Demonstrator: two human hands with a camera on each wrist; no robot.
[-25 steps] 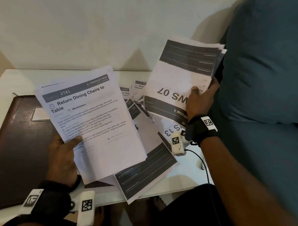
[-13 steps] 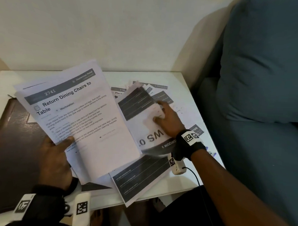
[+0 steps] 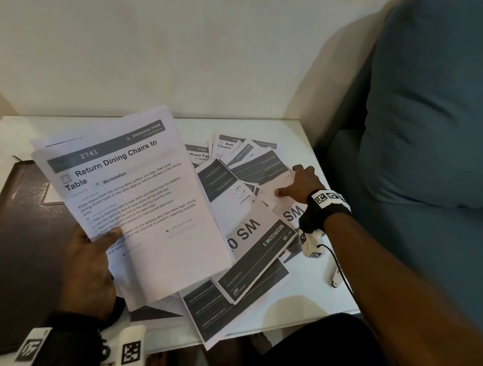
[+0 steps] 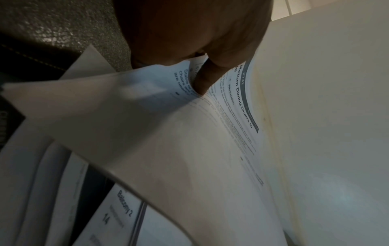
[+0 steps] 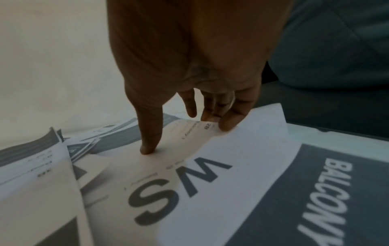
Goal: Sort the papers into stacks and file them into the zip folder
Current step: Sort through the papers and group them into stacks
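Observation:
My left hand [image 3: 93, 259] holds a stack of task sheets [image 3: 139, 206] tilted above the table, thumb on the top sheet headed "Return Dining Chairs to Table". In the left wrist view the thumb [image 4: 206, 79] presses into that stack [image 4: 189, 133]. Loose sheets [image 3: 246, 233] lie fanned over the white table [image 3: 308, 285]. At their right side my right hand [image 3: 298, 185] is on a "WS" sheet [image 3: 291, 212]. Its thumb presses the WS sheet [image 5: 179, 183] while the fingertips [image 5: 227, 124] catch the far edge, which buckles upward. The dark zip folder [image 3: 19, 242] lies at the left.
A blue sofa cushion [image 3: 430, 135] stands close along the table's right edge. A plain wall runs behind the table. Some sheets overhang the front edge [image 3: 214, 336]. A "BALCONY" sheet [image 5: 328, 191] lies under the right wrist.
My right hand lowered its raised "WS 07" bundle onto the pile, let it go, and moved right onto another WS sheet. The left hand's stack barely shifted.

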